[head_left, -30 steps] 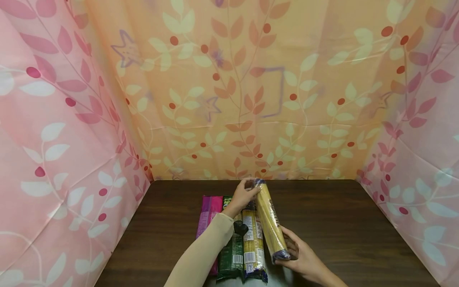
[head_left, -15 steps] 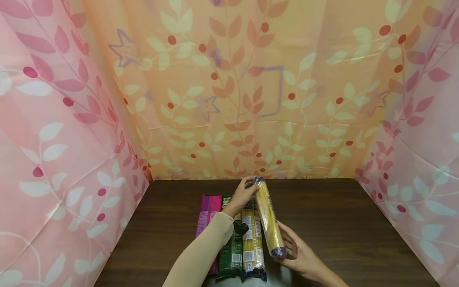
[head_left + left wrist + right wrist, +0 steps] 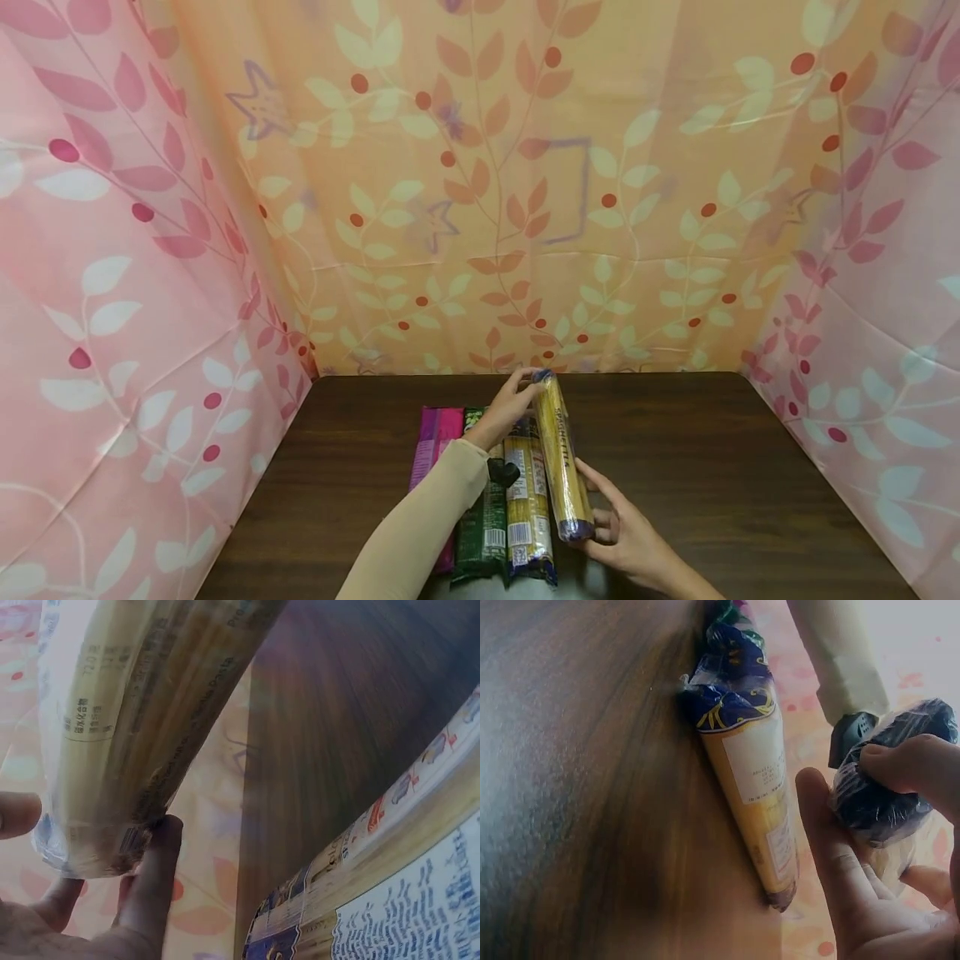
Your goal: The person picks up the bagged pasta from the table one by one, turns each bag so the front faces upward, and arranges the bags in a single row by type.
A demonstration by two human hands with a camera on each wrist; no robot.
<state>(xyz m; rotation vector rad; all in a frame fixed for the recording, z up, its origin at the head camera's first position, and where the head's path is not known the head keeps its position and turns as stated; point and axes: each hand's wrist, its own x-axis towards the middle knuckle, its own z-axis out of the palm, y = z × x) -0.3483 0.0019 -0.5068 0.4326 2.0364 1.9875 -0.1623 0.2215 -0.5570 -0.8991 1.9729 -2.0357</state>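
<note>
A long clear-wrapped pack of spaghetti (image 3: pixel 562 458) with blue ends and "SPAGHETTI" lettering is held at a slant between both hands. My left hand (image 3: pixel 507 412) grips its far, upper end with thumb and fingers; in the left wrist view small print shows along the pack (image 3: pixel 142 712). At the near end, my right hand (image 3: pixel 633 537) holds it, the thumb pressing on the dark blue end (image 3: pixel 889 791) in the right wrist view. Just left of it, a second yellow pasta pack (image 3: pixel 529 508) with a barcode lies on the table.
Beside that pack lie a green pack (image 3: pixel 482 546) and a pink-purple pack (image 3: pixel 442 425), partly hidden by the left sleeve (image 3: pixel 427 517). They form a row on the dark wooden table (image 3: pixel 675 433). Patterned curtains (image 3: pixel 480 208) enclose the back and sides.
The held spaghetti pack has turned about its length, so its lettering now faces up. Its near end has shifted slightly left with the right hand. The packs on the table stay put.
</note>
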